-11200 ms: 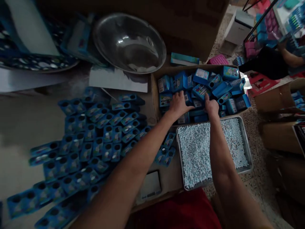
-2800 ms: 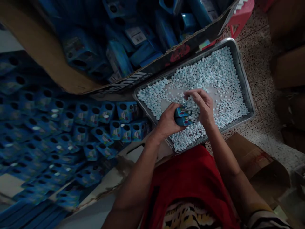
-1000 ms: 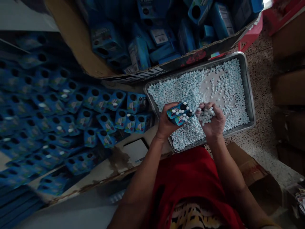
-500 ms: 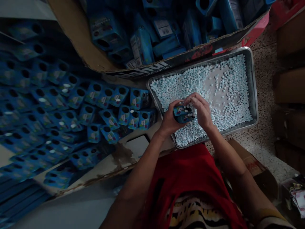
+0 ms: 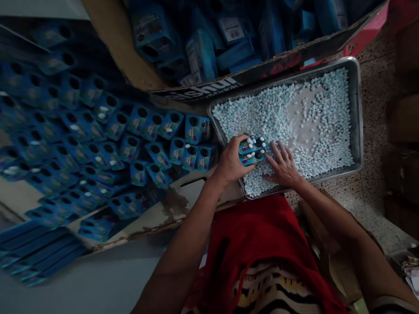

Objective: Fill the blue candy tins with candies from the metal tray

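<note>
A metal tray (image 5: pixel 357 117) holds a spread of small pale blue and white pieces (image 5: pixel 258 104). Over its left part, my left hand (image 5: pixel 233 162) grips two small blue boxes (image 5: pixel 250 151) side by side, with several white pieces lying on their tops around the dark openings. My right hand (image 5: pixel 283 165) rests on the pieces just right of those boxes, palm down with its fingers spread.
Many blue boxes with round holes (image 5: pixel 131 148) stand in rows on the table at left, some with white pieces on top. A cardboard carton (image 5: pixel 114 48) full of blue boxes sits behind the tray. Brown cartons (image 5: pixel 404 117) are at far right.
My right hand has come down off the tops of the blue boxes onto the pieces, and its fingers have spread. The boxes' tops now show. The whole view has shifted slightly.
</note>
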`<state>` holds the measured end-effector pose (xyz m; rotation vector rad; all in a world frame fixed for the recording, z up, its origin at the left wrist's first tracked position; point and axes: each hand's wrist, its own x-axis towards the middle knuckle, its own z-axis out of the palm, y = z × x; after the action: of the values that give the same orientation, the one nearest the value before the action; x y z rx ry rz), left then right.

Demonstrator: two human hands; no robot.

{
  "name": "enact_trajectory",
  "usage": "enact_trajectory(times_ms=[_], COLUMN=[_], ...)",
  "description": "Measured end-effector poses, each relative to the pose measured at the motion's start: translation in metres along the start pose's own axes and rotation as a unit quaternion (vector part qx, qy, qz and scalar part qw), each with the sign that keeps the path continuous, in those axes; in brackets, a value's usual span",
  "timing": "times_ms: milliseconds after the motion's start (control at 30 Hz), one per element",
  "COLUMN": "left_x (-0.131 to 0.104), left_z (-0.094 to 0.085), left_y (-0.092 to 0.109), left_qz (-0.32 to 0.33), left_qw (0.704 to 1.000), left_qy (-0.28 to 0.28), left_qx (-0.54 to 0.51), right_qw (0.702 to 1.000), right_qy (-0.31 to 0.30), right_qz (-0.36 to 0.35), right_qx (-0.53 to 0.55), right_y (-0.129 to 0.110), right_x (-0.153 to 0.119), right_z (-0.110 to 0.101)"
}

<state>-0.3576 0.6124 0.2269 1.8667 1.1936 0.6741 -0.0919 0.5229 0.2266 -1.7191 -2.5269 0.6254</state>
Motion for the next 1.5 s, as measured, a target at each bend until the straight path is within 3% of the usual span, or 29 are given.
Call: enact_trajectory(times_ms=[67,133,200,267,333,400,467,533,600,667,800,967,1133,1167,1233,1367,1433,1500], left_x=[0.002,0.003,0.006,0.010,0.014,0.017,0.017,0.016,0.015,0.016,0.019,0.020,0.029,0.031,0.031,0.026,0.026,0.027], left_z=[-0.002,-0.002,0.000,0.001,0.000,-0.004,-0.008,-0.011,-0.011,-0.009,-0.006,-0.009,-0.007,-0.007,-0.009,-0.009,-0.002,0.008], left_y=[-0.003,-0.001,0.007,0.023,0.040,0.053,0.058,0.058,0.058,0.061,0.073,0.074,0.059,0.057,0.054,0.052,0.053,0.058], left_qz=[0.021,0.024,0.012,0.005,0.009,0.001,-0.029,-0.055,-0.063,-0.066,-0.077,-0.070,-0.072,-0.064,-0.033,0.039,0.036,0.012], left_qw=[0.999,0.999,0.999,0.998,0.993,0.990,0.991,0.993,0.995,0.995,0.992,0.992,0.994,0.994,0.994,0.996,0.995,0.993], left_qy=[-0.007,-0.003,0.003,-0.007,-0.036,-0.055,-0.052,-0.039,-0.038,-0.050,-0.081,-0.052,0.046,0.066,0.093,0.080,0.068,0.051], left_qx=[0.022,0.030,0.038,0.066,0.109,0.133,0.123,0.099,0.074,0.055,0.065,0.087,0.065,0.060,0.043,-0.022,-0.063,-0.106], right_qw=[1.000,0.998,0.986,0.945,0.850,0.718,0.608,0.558,0.563,0.603,0.669,0.734,0.841,0.855,0.857,0.812,0.806,0.816], right_qy=[0.019,0.063,0.127,0.207,0.274,0.285,0.265,0.260,0.279,0.310,0.345,0.233,0.181,0.183,0.220,0.296,0.289,0.288], right_qz=[-0.007,0.029,0.100,0.196,0.296,0.344,0.324,0.270,0.214,0.167,0.131,0.112,0.013,0.020,0.075,0.273,0.352,0.371], right_qx=[-0.019,-0.008,0.045,0.158,0.339,0.534,0.675,0.741,0.748,0.716,0.645,0.628,0.510,0.484,0.459,0.422,0.377,0.336], right_y=[0.020,0.040,0.056,0.061,0.054,0.035,0.007,-0.023,-0.049,-0.066,-0.064,-0.050,-0.070,-0.072,-0.070,-0.041,-0.025,-0.014], right_x=[0.023,0.046,0.065,0.079,0.085,0.085,0.079,0.073,0.072,0.077,0.098,0.107,0.067,0.055,0.031,-0.011,-0.025,-0.032], right_z=[0.003,0.001,-0.006,-0.016,-0.030,-0.047,-0.065,-0.080,-0.090,-0.095,-0.097,-0.097,-0.095,-0.094,-0.090,-0.073,-0.064,-0.058])
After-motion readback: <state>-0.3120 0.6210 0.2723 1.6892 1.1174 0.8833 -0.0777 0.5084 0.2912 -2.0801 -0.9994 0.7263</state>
